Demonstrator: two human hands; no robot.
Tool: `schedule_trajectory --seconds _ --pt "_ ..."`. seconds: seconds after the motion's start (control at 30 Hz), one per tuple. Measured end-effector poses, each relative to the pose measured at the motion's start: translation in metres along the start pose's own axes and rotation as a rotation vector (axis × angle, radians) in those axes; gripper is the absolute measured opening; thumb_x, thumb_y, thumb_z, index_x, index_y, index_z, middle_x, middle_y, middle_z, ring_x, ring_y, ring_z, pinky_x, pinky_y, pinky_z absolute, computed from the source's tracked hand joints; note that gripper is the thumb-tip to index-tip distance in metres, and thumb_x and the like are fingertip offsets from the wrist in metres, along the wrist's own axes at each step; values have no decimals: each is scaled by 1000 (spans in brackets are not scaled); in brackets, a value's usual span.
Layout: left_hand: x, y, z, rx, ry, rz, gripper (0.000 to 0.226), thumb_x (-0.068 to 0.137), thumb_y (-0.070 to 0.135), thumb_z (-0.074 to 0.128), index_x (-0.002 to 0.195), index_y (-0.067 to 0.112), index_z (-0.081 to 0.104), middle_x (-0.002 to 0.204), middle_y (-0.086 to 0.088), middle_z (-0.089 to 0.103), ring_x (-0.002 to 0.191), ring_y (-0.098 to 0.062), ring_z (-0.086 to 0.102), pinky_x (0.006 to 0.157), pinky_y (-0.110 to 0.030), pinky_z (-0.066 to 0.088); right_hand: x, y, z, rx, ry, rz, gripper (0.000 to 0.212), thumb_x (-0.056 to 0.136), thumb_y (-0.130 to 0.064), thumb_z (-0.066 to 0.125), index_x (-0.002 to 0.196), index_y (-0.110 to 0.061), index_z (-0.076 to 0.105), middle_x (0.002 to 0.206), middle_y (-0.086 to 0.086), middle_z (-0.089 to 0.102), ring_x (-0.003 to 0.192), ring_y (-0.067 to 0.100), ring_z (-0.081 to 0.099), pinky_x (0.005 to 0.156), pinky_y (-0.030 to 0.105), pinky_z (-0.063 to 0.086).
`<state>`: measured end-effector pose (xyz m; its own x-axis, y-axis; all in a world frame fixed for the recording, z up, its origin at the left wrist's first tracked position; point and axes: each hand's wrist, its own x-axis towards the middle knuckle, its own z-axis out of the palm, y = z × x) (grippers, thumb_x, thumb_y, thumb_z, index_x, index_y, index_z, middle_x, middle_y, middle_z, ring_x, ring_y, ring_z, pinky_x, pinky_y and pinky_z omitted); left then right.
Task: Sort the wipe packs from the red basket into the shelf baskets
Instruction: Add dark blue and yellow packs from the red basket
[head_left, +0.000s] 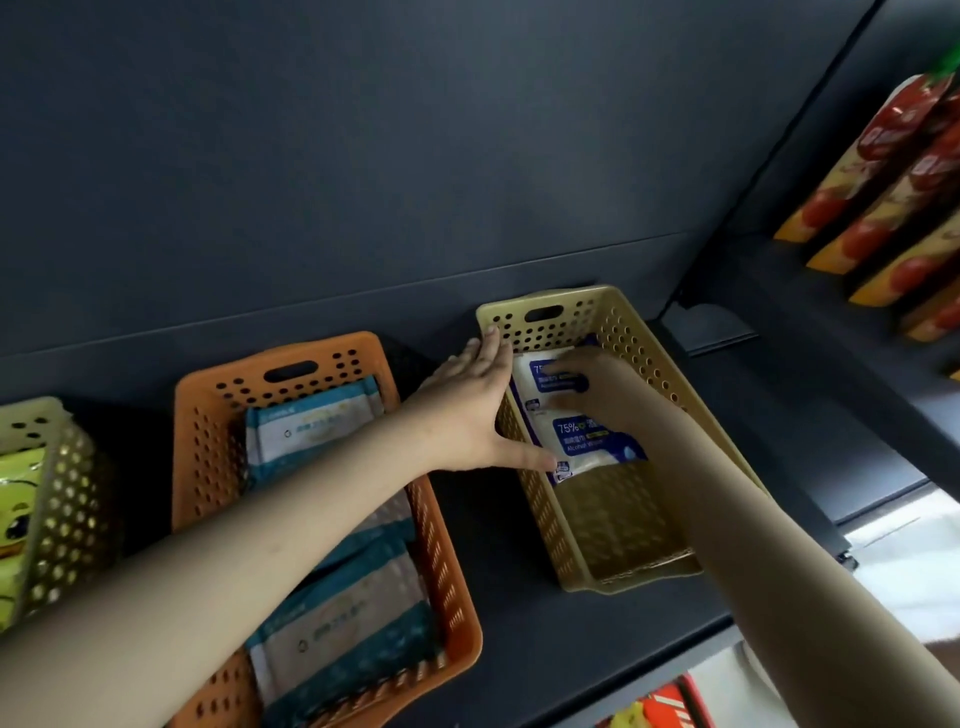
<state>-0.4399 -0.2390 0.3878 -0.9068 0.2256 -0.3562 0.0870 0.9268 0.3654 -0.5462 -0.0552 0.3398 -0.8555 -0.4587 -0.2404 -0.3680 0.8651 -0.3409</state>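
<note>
The wipe packs (582, 421), white with blue labels, lie stacked against the far left wall inside the tan basket (623, 519) on the shelf (519, 649). The right hand's fingers (563, 371) rest spread and flat on the rear pack, pressing rather than pinching; nothing is gripped. The left hand (472, 410) lies open along the basket's left rim, fingers straight, thumb hooked over the wall near the front pack, apparently steadying it.

The packs look like soft film pouches: light, pliable, probably a little slick, and unlikely to be harmed by a squeeze. I judge the best hold is across the short edges, where the filling gives body.

Teal packs (332, 597) fill the neighbouring orange basket (447, 571).
</note>
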Motion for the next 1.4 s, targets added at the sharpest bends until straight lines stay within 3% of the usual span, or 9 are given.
schedule_trajectory --seconds 0.17,0.37,0.5,0.6,0.73,0.83,1.07,1.23,1.4 --pt "0 0 -1 -10 -9 -8 128 65 85 48 148 18 -23 152 -1 -36 145 -19 -21 117 -37 -5 4 7 1 26 -59 -29 51 87 -30 67 135 -28 53 150 -3 39 137 20 35 114 36 24" --pt "-6 -2 -4 -35 -25 -4 123 66 86 45 151 22 -17 155 4 -32 146 -21 -18 118 -42 -3 -17 -2 -28 47 -17 11 48 90 -27 65 136 -25 52 140 0 52 124 22 50 101 33 38" --pt "-23 -2 -26 73 127 65 84 87 62 52 152 18 22 161 -3 16 147 -25 14 119 -42 16 -59 -23 -67 85 74 73 39 90 -30 64 128 -27 59 126 -3 63 103 12 56 88 26 40" --pt "-56 1 -42 -60 234 124 56 91 45 57 139 19 47 144 -3 49 126 -20 50 106 -37 41 -111 -44 -85 123 239 79 22 92 -27 60 113 -28 66 111 -11 66 96 6 56 83 23 40" --pt "-127 -4 -35 -197 373 188 33 92 35 59 122 21 63 117 3 67 98 -11 63 93 -33 50 -201 -79 -69 184 648 17 23 89 -9 57 100 -23 71 98 -6 69 85 10 63 78 26 52" --pt "-181 -9 -6 -153 503 277 22 93 34 56 110 26 68 103 8 70 89 -9 63 83 -35 53 -268 -108 -31 157 760 4 22 86 -3 61 99 -16 72 92 0 69 79 17 65 75 34 55" --pt "-286 0 124 -186 491 539 23 89 23 53 104 17 69 108 5 66 99 -17 62 86 -38 50 -419 -153 98 127 471 189 12 88 -16 64 98 -19 71 88 -5 72 75 13 66 73 30 54" --pt "-326 -2 227 -214 223 445 30 94 26 51 121 23 62 126 8 59 113 -16 57 93 -37 48 -487 -146 183 148 223 385 17 89 -19 59 100 -25 71 91 -8 70 76 7 63 69 18 49" --pt "-333 2 300 -183 19 353 37 97 25 49 134 25 53 136 8 51 119 -15 54 97 -31 45 -524 -120 238 247 -4 525 19 92 -16 57 108 -17 68 108 -1 69 96 17 65 86 30 53"
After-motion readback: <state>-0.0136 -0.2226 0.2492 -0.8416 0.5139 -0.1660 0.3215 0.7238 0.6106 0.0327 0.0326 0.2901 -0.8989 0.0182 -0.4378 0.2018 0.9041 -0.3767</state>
